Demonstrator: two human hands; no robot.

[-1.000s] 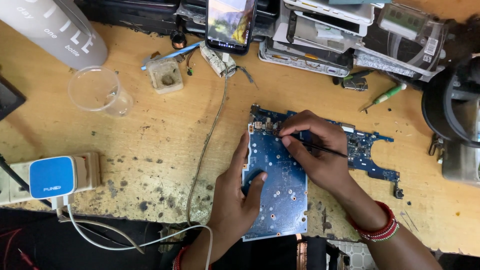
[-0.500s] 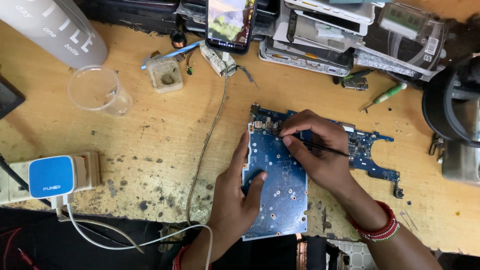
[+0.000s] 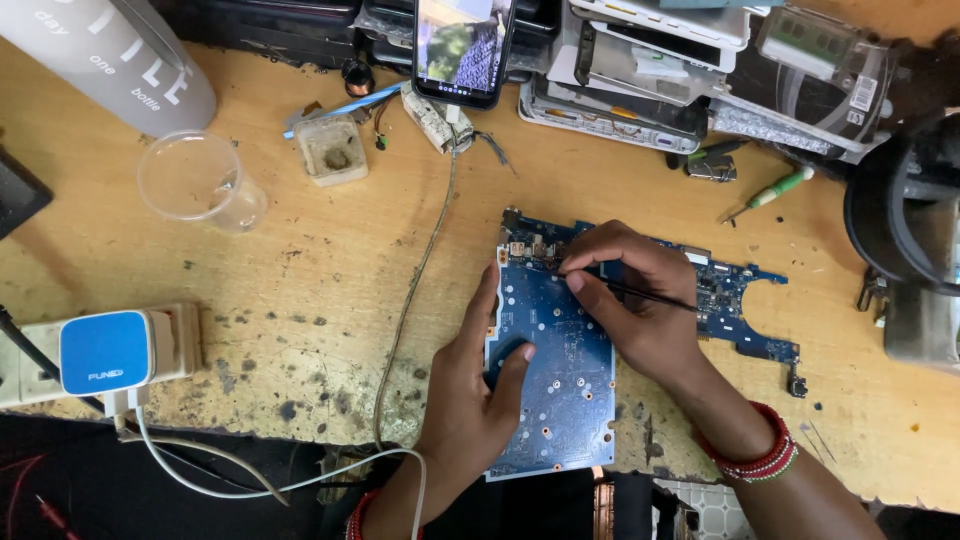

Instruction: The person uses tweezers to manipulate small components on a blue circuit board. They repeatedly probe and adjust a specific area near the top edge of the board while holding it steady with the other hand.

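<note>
A blue circuit board (image 3: 560, 390) lies flat on the worn wooden bench (image 3: 300, 290), its lower end over the front edge. My left hand (image 3: 475, 390) rests on the board's left side, thumb on its face and fingers along its left edge. My right hand (image 3: 630, 300) pinches a thin dark tool (image 3: 640, 293), like tweezers, whose tip touches the board's upper left corner near some small connectors.
A phone (image 3: 462, 45) with a lit screen leans at the back. A clear plastic cup (image 3: 195, 180), a grey bottle (image 3: 110, 50), a power strip with a blue charger (image 3: 105, 350), a green screwdriver (image 3: 775, 190) and stacked laptop parts (image 3: 700, 60) surround the board. A grey cable (image 3: 420, 270) runs down the bench.
</note>
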